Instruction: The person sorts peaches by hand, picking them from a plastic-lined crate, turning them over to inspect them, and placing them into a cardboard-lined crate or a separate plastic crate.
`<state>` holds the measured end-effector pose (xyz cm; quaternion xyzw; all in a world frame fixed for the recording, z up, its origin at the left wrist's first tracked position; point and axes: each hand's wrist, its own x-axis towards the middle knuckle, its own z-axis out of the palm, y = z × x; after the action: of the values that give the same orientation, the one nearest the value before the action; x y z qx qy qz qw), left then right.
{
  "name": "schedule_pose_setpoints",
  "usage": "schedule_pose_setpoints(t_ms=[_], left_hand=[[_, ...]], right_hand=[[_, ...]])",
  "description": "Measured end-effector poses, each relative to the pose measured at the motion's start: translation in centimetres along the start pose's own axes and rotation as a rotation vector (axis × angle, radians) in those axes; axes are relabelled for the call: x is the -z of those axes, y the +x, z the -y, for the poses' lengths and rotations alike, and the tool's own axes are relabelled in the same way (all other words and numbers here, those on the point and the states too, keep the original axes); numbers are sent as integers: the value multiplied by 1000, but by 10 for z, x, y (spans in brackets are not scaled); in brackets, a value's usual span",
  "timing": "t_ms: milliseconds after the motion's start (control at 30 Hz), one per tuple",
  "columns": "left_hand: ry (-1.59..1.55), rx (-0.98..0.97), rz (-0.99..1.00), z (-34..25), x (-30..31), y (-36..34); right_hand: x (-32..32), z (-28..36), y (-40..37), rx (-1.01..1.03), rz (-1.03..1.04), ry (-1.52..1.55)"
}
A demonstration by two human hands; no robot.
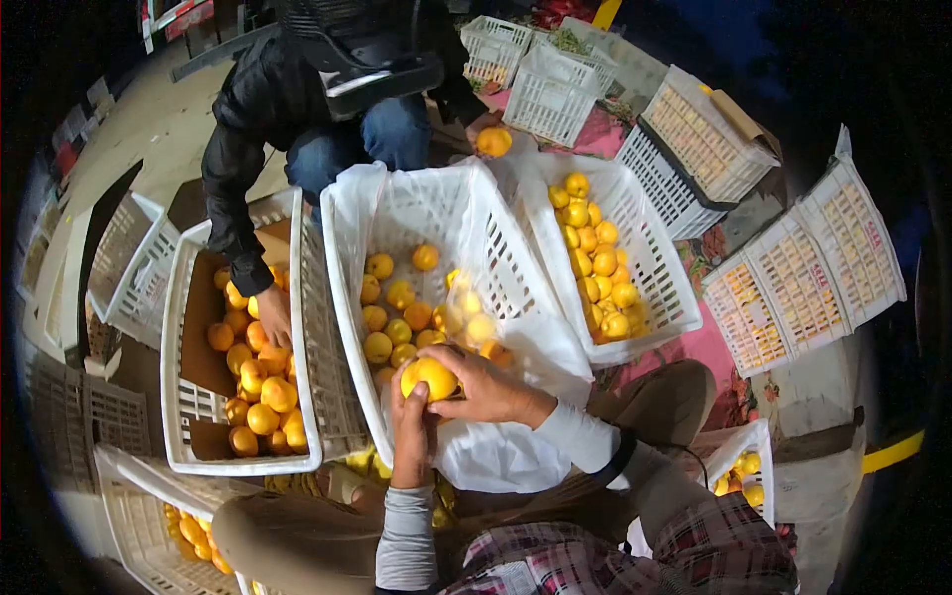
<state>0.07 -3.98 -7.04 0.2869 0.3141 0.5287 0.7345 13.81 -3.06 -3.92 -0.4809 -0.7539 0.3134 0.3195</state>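
Observation:
Both of my hands hold one round yellow-orange fruit [434, 377], which looks like a yellow peach. My left hand [410, 434] closes on it from below, thumb pressed on its near side. From the right, my right hand [488, 385] curls its fingers around the same fruit. Both hands are over the near end of the middle white crate [342, 288]. Inside that crate, more of these fruits [401, 294] lie on a white plastic liner [511, 456], some of them under its clear film. The liner drapes over the crate's near edge below my right wrist.
Opposite, a person [238, 149] reaches into the left crate [177, 397] of orange fruit and holds another fruit [494, 142] in the other hand. On the right stands a lined crate [679, 288] of yellow fruit. Stacked full crates [778, 288] stand farther right, with white crates [550, 94] behind.

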Motion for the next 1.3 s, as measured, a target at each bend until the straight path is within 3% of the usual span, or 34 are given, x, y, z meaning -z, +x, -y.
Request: schedule_pose_setpoints(t_ms=[67,133,200,267,300,333,367,400,467,533,600,633,667,733,800,867,900,1133,1200,1300], left_hand=[[-39,13,-24,-1,0,-1],[-257,110,10,-4,10,0],[-297,59,-77,-26,13,-4],[-438,-105,-203,-52,15,-10],[-576,-172,-157,-64,20,-10],[-711,-275,-251,-74,21,-8],[-798,-313,-191,-77,37,-8],[-885,-351,-130,-81,48,-9],[-1151,-250,-173,-86,56,-10],[-1021,-265,-114,-81,61,-12],[-718,-279,3,-71,68,-9],[-588,-287,-37,-67,62,-10],[-567,-251,-96,-65,50,-11],[-465,-158,-158,-52,37,-10],[-328,-71,-149,-43,25,-9],[-319,8,-20,-23,33,-5],[-291,29,-37,-22,28,-5],[-219,120,-69,-12,18,0],[-226,123,-56,-6,20,3],[-216,131,-41,-1,19,4]], right_hand=[[3,-4,3,20,-8,12],[13,-13,11,-193,75,372],[14,-53,19,-276,77,386],[11,-104,23,-565,190,103],[12,-116,27,-564,184,102],[11,-126,30,-593,347,-76],[10,-137,33,-617,511,-257],[2,-154,32,-615,509,-258],[-12,-168,28,-560,563,-505],[-14,-166,29,-561,651,-553],[-27,-190,18,-689,674,-851],[-33,-201,13,-558,774,-979],[-41,-209,7,-556,776,-976],[-56,-227,-4,-750,459,-946],[-58,-243,-7,-756,487,-920],[-58,-250,-9,-620,722,-1128],[-71,-291,-25,-607,659,-1145],[-55,-279,-17,-417,950,-1206],[-37,-240,-14,-399,398,-949],[-24,-204,7,-465,327,-811]])
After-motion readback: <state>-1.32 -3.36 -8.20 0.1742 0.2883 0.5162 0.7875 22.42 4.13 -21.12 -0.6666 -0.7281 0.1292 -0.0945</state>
